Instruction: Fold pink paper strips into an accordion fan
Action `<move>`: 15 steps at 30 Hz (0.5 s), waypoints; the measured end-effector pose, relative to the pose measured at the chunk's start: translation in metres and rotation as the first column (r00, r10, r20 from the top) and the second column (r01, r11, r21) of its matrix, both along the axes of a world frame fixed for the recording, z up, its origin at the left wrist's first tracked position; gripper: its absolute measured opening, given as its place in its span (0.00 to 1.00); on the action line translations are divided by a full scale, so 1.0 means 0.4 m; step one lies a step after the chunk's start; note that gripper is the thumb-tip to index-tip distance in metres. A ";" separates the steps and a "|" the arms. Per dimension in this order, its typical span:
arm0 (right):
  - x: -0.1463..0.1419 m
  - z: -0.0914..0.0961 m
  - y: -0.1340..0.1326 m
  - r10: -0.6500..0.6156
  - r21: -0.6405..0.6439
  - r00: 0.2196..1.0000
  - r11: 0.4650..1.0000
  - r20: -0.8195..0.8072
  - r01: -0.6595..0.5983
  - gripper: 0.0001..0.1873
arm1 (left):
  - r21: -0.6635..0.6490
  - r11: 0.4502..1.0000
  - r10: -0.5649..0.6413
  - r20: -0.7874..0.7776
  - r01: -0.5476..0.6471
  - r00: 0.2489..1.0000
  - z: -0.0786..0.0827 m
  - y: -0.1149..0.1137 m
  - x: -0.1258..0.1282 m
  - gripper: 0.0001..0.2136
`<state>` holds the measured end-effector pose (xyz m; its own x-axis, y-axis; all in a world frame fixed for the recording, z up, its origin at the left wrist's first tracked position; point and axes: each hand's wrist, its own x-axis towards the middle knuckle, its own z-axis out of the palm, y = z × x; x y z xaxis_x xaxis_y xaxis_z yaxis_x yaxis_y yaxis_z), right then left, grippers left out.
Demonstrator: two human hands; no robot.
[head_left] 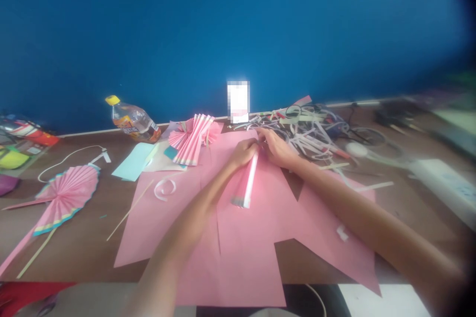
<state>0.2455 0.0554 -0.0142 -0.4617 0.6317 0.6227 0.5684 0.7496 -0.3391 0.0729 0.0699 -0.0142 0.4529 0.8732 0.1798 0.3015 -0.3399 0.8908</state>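
Note:
Both hands meet over the middle of the table, at the far end of a folded pink paper fan. My left hand is closed around the fan's upper part. Close beside it, my right hand has its fingers bent together at the same end; what they pinch is hidden. The fan's pleats lie pressed together, with a pale strip along one side, and its free end points toward me. Large pink paper sheets are spread beneath. Another pleated pink fan rests just left of my hands.
A tilted plastic bottle stands by the blue wall. An opened pink fan lies at the left, near light blue paper. Tangled paper strips heap behind my right hand. A white power strip is at the right.

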 end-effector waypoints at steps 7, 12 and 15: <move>-0.009 -0.009 0.004 -0.056 0.134 0.990 0.990 0.132 0.038 0.30 | -0.007 1.000 0.005 -0.007 -0.005 1.000 0.005 -0.004 0.004 0.10; -0.011 -0.010 0.002 -0.087 0.153 0.987 0.986 0.134 0.066 0.26 | 0.002 1.000 0.012 0.046 -0.012 0.999 0.000 -0.001 0.008 0.11; -0.012 -0.008 -0.003 -0.112 0.147 0.985 0.985 0.129 0.093 0.22 | -0.058 0.998 0.036 0.099 -0.030 0.994 0.000 -0.002 0.007 0.11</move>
